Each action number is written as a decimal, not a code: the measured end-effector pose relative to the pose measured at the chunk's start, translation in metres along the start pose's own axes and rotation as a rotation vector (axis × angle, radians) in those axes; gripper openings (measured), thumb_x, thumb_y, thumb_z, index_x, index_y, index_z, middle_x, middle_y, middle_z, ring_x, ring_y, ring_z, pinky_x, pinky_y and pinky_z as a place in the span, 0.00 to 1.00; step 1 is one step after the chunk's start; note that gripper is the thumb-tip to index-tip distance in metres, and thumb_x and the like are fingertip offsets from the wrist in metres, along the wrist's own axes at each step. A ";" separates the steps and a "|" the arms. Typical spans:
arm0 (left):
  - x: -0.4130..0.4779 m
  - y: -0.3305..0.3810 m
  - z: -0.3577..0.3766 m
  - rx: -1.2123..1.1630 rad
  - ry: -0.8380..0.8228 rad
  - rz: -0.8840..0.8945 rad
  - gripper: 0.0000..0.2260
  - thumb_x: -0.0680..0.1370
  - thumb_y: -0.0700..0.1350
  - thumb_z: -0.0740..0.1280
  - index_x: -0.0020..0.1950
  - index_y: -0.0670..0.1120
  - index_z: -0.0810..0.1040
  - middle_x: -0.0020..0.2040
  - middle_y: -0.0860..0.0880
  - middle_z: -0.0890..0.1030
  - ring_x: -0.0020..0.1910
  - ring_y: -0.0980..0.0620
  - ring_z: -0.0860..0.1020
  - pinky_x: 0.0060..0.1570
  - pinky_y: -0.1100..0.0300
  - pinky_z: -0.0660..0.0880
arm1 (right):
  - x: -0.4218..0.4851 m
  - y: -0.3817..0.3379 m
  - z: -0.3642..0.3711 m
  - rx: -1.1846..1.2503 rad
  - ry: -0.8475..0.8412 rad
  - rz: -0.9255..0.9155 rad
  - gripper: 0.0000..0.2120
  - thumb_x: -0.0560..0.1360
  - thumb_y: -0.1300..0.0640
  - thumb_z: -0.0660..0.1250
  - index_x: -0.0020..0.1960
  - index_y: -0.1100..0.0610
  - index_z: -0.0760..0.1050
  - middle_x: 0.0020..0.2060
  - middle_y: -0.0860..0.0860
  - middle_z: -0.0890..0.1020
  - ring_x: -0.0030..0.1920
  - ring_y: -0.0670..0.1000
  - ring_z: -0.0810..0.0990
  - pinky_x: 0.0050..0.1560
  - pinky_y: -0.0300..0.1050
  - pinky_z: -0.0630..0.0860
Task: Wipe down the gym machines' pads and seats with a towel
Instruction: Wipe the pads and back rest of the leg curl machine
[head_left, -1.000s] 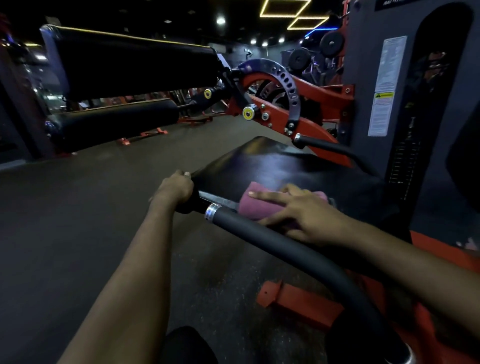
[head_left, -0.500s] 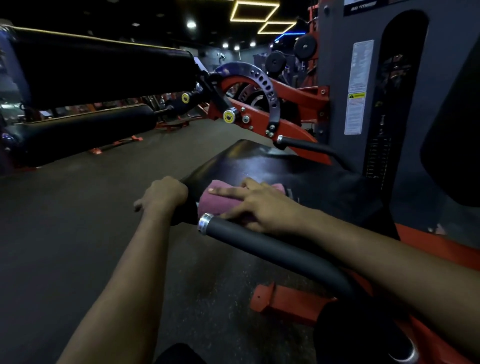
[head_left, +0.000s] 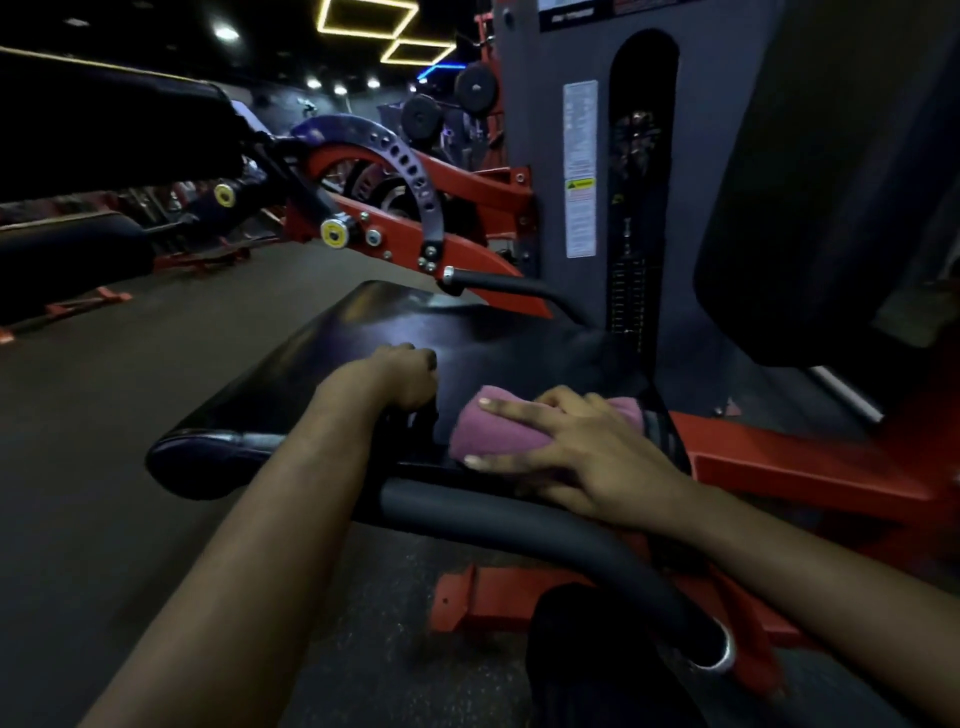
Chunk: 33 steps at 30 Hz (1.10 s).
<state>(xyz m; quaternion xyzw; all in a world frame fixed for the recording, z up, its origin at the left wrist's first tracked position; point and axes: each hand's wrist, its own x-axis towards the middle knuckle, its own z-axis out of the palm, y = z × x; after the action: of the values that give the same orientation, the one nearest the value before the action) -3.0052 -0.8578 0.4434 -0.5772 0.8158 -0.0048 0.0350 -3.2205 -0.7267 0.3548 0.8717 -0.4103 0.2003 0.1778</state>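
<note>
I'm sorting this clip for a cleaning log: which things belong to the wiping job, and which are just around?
Job:
pink towel
right hand, pressing flat on it
black seat under it
left hand, fingers curled, over the seat

Just around:
grey handle
weight plates
warning label
red frame

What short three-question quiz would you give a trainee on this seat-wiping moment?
1. True or false: the right hand presses straightened fingers onto the folded pink cloth towel.
2. Multiple choice: the towel lies on A) the glossy black padded seat, B) the grey floor, C) a weight plate.
3. Fill in: the machine's painted steel frame beside the seat is coloured ___.

Key: 1 true; 2 A; 3 red.
</note>
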 end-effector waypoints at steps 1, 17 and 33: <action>-0.001 0.000 0.001 -0.003 0.016 0.023 0.14 0.81 0.47 0.65 0.65 0.45 0.74 0.68 0.38 0.73 0.66 0.36 0.71 0.62 0.51 0.67 | 0.010 -0.005 0.002 -0.003 0.024 0.018 0.24 0.80 0.42 0.62 0.74 0.26 0.62 0.80 0.43 0.61 0.59 0.54 0.73 0.50 0.53 0.72; -0.030 0.037 0.006 0.003 -0.049 0.344 0.14 0.84 0.48 0.59 0.69 0.49 0.74 0.70 0.46 0.75 0.69 0.44 0.70 0.69 0.52 0.66 | -0.078 0.009 0.041 0.231 0.503 1.016 0.21 0.81 0.41 0.61 0.74 0.36 0.69 0.80 0.51 0.63 0.77 0.54 0.65 0.69 0.45 0.61; -0.029 0.032 -0.005 -0.045 0.063 0.275 0.16 0.81 0.41 0.59 0.69 0.44 0.73 0.66 0.41 0.77 0.63 0.42 0.75 0.63 0.50 0.72 | -0.016 -0.014 -0.004 -0.065 0.047 0.814 0.20 0.80 0.40 0.59 0.71 0.31 0.68 0.69 0.42 0.72 0.59 0.55 0.73 0.55 0.52 0.77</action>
<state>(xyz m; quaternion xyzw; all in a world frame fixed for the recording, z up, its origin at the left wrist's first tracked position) -3.0260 -0.8201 0.4483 -0.4601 0.8879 0.0001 -0.0032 -3.2200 -0.7062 0.3478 0.6273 -0.7236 0.2612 0.1208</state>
